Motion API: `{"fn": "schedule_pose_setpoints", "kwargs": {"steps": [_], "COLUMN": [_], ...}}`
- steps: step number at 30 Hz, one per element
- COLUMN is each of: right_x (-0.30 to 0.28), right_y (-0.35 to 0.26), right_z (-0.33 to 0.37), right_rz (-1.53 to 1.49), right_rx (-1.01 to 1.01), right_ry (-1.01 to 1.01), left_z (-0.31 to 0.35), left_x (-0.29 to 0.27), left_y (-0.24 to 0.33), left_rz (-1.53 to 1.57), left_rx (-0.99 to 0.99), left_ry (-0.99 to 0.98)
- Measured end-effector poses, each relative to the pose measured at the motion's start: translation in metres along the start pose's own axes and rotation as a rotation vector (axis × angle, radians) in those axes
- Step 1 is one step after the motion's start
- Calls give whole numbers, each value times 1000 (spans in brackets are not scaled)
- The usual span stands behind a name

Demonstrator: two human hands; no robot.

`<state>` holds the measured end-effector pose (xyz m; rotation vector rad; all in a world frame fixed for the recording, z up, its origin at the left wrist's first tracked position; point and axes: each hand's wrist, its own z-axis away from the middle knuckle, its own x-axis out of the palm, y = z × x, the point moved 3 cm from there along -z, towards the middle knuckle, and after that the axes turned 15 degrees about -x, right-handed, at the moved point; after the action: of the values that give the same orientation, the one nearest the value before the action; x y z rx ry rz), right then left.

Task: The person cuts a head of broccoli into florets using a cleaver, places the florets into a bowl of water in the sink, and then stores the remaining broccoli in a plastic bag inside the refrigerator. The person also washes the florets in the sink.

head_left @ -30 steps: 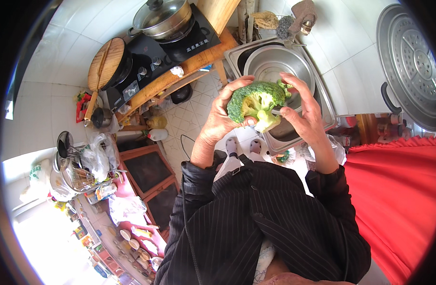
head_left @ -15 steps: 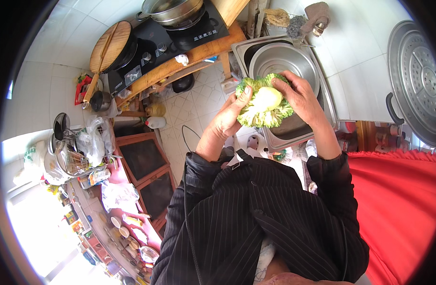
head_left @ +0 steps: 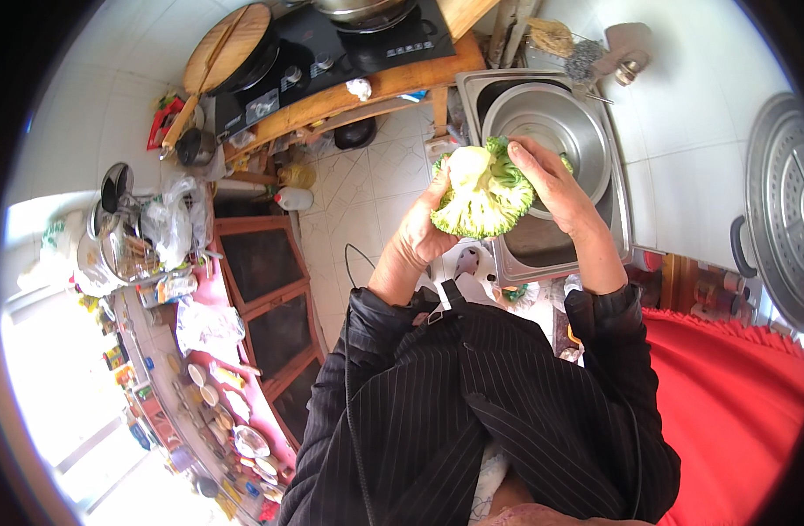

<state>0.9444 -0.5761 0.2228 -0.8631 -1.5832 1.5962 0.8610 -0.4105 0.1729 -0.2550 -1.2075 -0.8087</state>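
A head of broccoli is held up between my two hands, its pale cut stem tipped toward the upper left and its green florets spread below and to the right. My left hand grips its left side, fingers partly hidden behind it. On the right side, my right hand closes on the florets with the thumb near the top. Below the broccoli stands the metal sink, with a round steel basin in it. A bit of green shows just beyond my right hand at the basin.
Left of the sink, a wooden counter carries a black cooktop and a wok with a wooden lid. A large steamer tray hangs at right. Red cloth lies at lower right, a dark-paned cabinet at left.
The broccoli has been turned between my hands, so its stem now points to the upper left instead of toward me. The whole view has shifted slightly.
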Motion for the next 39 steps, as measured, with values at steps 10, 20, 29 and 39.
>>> {"fn": "schedule_pose_setpoints", "kwargs": {"steps": [10, 20, 29, 39], "right_x": [83, 272, 502, 670], "right_y": [11, 8, 27, 36], "right_z": [-2, 19, 54, 87], "right_rz": [-106, -231, -637, -270], "right_rx": [-36, -235, -49, -299], "right_ry": [-206, -395, -697, -962], "left_z": [75, 265, 490, 600], "left_x": [-26, -80, -146, -192], "left_y": [0, 10, -30, -89], "left_rz": [-65, -239, -419, -625], "left_rx": [203, 586, 922, 1122], "left_ry": [166, 137, 646, 1729]}}
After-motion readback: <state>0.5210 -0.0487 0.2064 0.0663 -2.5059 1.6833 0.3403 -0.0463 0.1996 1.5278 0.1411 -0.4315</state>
